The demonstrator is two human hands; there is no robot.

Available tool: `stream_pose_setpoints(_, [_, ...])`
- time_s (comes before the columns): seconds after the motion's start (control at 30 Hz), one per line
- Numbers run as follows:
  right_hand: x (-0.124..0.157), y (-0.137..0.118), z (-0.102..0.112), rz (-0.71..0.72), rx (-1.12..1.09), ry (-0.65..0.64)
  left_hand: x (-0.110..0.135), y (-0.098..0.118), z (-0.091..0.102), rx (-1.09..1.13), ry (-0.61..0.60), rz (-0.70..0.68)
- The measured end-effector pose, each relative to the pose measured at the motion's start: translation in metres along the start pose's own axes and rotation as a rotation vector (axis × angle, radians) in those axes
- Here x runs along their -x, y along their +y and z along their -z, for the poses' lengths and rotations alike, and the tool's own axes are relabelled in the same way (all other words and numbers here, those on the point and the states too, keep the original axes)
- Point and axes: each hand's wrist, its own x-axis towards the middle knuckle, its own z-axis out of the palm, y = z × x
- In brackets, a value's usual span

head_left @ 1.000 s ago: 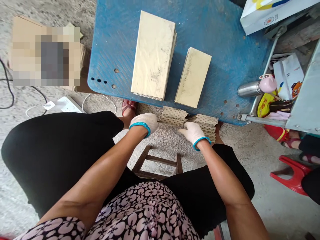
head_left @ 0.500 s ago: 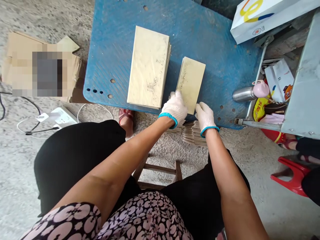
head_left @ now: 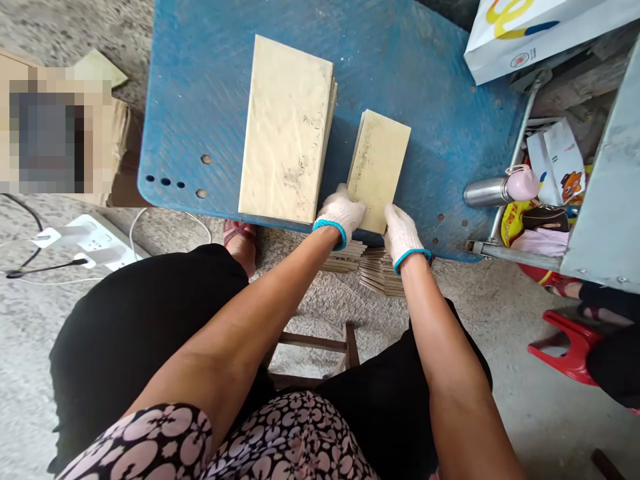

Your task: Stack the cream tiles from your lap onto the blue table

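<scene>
Head view. Both gloved hands have risen from the tile piles on the floor to the near edge of the blue tabletop (head_left: 210,87). A second ago they rested on the stacked tiles below the tabletop's edge; half a second ago they had reached the smaller tile stack; now they frame its near end. The left hand (head_left: 341,212) lies against the near left corner of the small tile stack (head_left: 379,163), fingers curled onto the top tile. The right hand (head_left: 401,230) sits at the near right corner, fingers bent around the edge. Both hands are closed lightly on the stack's near end; whether they pinch one tile or several cannot be told. The small tile stack lies flat on the tabletop, just beside and to the right of the large tile stack (head_left: 286,130), not touching it. It has barely shifted between pictures, so the hands appear to be squaring or gripping it rather than lifting it.

On the floor beneath the hands, the floor tile piles (head_left: 380,273) remain partly hidden by the wrists. A steel flask (head_left: 493,190) lies at the tabletop's right edge, well apart from the hands. A power strip (head_left: 85,243) lies on the floor to the left.
</scene>
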Motion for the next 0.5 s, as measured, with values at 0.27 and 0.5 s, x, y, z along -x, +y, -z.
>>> stream_pose_setpoints(0.27, [0.007,-0.014,0.005,0.019,0.167,0.041,0.005,0.002,0.0,0.015,-0.014,-0.013])
stream_pose_setpoints(0.5, [-0.001,-0.02,0.019,0.117,0.504,0.179,0.013,0.003,0.004,0.102,0.012,-0.09])
